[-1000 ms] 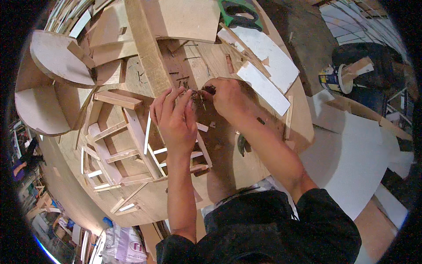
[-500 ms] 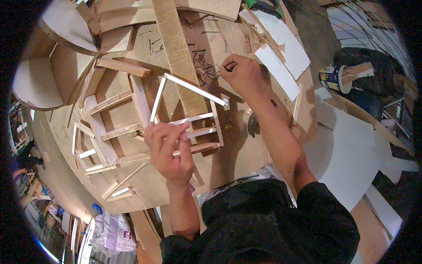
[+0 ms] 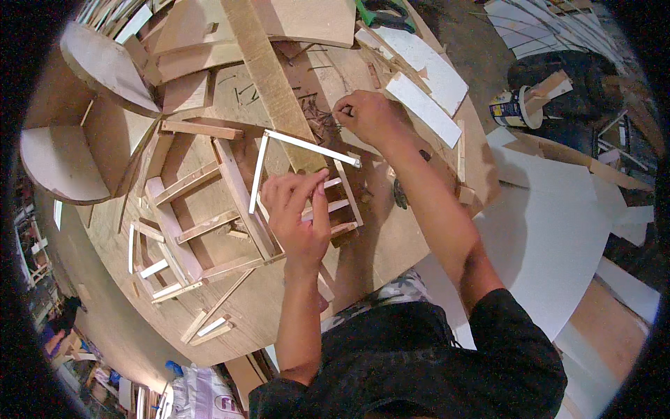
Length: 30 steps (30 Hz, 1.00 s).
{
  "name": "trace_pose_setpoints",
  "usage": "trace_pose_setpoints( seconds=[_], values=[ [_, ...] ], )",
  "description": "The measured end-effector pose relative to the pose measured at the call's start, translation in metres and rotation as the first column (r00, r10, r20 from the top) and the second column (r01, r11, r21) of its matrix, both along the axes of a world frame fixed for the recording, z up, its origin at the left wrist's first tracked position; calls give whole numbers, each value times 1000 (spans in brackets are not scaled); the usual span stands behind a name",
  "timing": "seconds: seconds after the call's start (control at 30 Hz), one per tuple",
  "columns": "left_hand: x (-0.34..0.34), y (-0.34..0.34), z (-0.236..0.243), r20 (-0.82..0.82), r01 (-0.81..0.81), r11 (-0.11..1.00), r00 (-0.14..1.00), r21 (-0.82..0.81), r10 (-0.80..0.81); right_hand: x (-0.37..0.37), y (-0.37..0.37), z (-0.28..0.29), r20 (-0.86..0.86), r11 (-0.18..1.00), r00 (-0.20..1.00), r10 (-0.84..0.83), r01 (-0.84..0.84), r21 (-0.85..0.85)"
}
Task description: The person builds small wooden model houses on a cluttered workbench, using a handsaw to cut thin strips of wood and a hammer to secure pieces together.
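Near the middle of the plywood table (image 3: 391, 265), my left hand (image 3: 296, 216) is over the wooden frame (image 3: 230, 167), fingers bent, thumb and forefinger close together; what they pinch, if anything, is too small to make out. Two white strips (image 3: 310, 146) meet at an angle just above it. My right hand (image 3: 366, 122) is closed at a scattered pile of dark nails (image 3: 317, 122), with something small and dark in its fingertips that I cannot identify. A long wooden plank (image 3: 262, 59) runs under the frame's right part, beside the nails.
Curved wooden pieces (image 3: 77, 153) stand at the left. A green-handled saw (image 3: 384, 14) and white offcuts (image 3: 419, 112) lie toward the back. A bucket (image 3: 516, 108) with wood in it is beyond the right edge, near large white sheets (image 3: 544, 230).
My left hand has left the nail pile for a lower place over the frame, uncovering the angled white strips. My right hand has risen slightly and stays closed by the nails.
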State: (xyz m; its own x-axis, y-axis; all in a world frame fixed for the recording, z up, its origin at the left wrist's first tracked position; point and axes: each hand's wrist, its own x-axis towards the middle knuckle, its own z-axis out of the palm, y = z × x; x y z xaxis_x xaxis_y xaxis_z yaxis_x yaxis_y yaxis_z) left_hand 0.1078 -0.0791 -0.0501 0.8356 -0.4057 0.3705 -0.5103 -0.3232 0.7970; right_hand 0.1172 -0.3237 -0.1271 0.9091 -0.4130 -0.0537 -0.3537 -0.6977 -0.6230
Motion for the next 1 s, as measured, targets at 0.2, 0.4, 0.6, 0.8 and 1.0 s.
trace_pose_setpoints(
  seconds=[0.2,0.4,0.6,0.8,1.0],
  values=[
    [18,-14,-12,67,-50,998,997,27,48,1,19,10,-71,958,976,-206,216,189],
    [17,-18,-12,50,-48,998,998,26,47,6,17,14,-131,970,970,-204,219,109],
    [15,-11,-7,42,-73,995,997,63,70,7,21,5,-73,967,977,-202,211,146],
    [10,-2,-12,67,-94,990,994,107,87,-11,8,-7,-3,985,987,-159,158,-65],
    [-15,-23,-16,21,-67,992,998,106,65,-8,1,0,1,998,999,-45,45,-47]
  ],
)
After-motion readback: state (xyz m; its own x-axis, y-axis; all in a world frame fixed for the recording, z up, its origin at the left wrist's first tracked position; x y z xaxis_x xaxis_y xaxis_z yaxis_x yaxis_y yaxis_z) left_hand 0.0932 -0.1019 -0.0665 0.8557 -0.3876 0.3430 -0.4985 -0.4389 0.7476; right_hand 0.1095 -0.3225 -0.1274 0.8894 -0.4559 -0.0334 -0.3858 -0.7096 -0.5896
